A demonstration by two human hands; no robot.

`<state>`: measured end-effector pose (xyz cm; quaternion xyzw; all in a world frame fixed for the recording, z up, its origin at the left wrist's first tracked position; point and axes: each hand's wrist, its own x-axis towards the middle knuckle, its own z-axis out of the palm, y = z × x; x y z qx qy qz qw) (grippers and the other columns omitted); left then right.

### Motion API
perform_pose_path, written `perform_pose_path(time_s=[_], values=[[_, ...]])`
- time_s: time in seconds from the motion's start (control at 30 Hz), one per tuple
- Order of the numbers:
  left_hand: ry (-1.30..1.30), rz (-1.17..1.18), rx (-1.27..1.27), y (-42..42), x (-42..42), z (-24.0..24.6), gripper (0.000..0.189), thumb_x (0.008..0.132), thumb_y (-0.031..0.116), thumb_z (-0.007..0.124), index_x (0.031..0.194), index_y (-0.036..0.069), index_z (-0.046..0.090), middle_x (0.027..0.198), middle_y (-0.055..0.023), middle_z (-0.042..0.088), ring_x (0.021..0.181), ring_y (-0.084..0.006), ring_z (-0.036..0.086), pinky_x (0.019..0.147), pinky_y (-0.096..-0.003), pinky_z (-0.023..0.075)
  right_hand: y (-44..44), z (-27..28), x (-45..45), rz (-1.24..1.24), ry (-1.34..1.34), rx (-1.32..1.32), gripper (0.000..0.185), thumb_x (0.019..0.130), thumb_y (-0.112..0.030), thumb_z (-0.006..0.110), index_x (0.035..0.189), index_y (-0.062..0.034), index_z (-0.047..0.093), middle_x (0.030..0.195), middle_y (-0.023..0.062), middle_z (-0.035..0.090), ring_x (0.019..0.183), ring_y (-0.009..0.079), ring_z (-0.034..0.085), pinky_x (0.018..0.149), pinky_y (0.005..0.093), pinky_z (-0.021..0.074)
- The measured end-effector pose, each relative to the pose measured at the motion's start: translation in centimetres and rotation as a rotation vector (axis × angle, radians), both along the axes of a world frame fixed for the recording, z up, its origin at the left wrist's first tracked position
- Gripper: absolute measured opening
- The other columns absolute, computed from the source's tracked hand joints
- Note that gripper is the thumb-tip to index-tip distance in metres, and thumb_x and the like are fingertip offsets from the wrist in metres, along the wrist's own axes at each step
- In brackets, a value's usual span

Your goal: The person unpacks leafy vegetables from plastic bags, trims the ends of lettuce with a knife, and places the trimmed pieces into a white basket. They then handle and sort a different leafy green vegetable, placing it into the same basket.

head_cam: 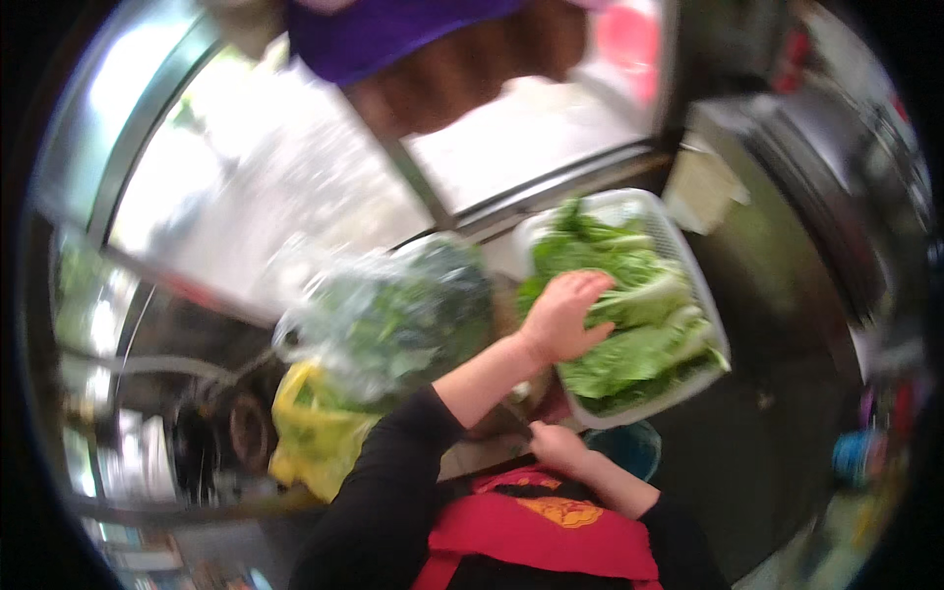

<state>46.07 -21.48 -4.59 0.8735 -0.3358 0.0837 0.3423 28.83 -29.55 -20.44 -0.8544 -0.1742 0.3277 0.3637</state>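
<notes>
My left hand (568,313) reaches over the near left rim of a white perforated plastic basket (704,310). Its thumb is spread from the fingers, which lie over leafy green lettuce (627,350) heaped in the basket. Closer to my body, my right hand (559,446) is closed around the handle of what looks like a knife (516,413). The knife's narrow blade is blurred and points up and left, partly hidden below my left forearm. Left of that forearm stands a clear plastic bag (413,317) full of green leaves.
A yellow plastic bag (324,435) holding greens is at the left. Below the basket's near edge sits a dark teal bucket (627,450). A metal window frame (417,177) runs behind the counter. Beyond it is a person in purple (398,33). A stainless steel appliance (782,206) stands right.
</notes>
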Motion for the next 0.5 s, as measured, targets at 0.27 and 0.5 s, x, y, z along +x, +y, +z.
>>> perform_pose_path(time_s=[0.27, 0.5], values=[[0.160, 0.773, -0.186, 23.4, -18.4, -5.7, 0.013, 0.077, 0.011, 0.067, 0.087, 0.003, 0.062, 0.086, -0.0115, 0.063, 0.078, -0.0246, 0.064, 0.069, -0.0326, 0.0513, 0.4, 2.6, 0.4, 0.090, -0.104, -0.149, 0.021, 0.086, -0.017, 0.051, 0.100, -0.0025, 0.054, 0.084, 0.0262, 0.063, 0.081, 0.0454, 0.060, 0.073, 0.0540, 0.0468], [-0.038, 1.031, 0.455, 37.8, -27.1, -8.2, 0.031, 0.081, 0.029, 0.064, 0.101, 0.005, 0.064, 0.107, -0.0146, 0.064, 0.094, -0.0307, 0.063, 0.083, -0.0420, 0.0498, 1.7, 3.9, -1.0, 0.122, -0.218, -0.236, 0.020, 0.084, -0.015, 0.051, 0.098, -0.0010, 0.052, 0.079, 0.0263, 0.063, 0.078, 0.0449, 0.061, 0.071, 0.0546, 0.0470]])
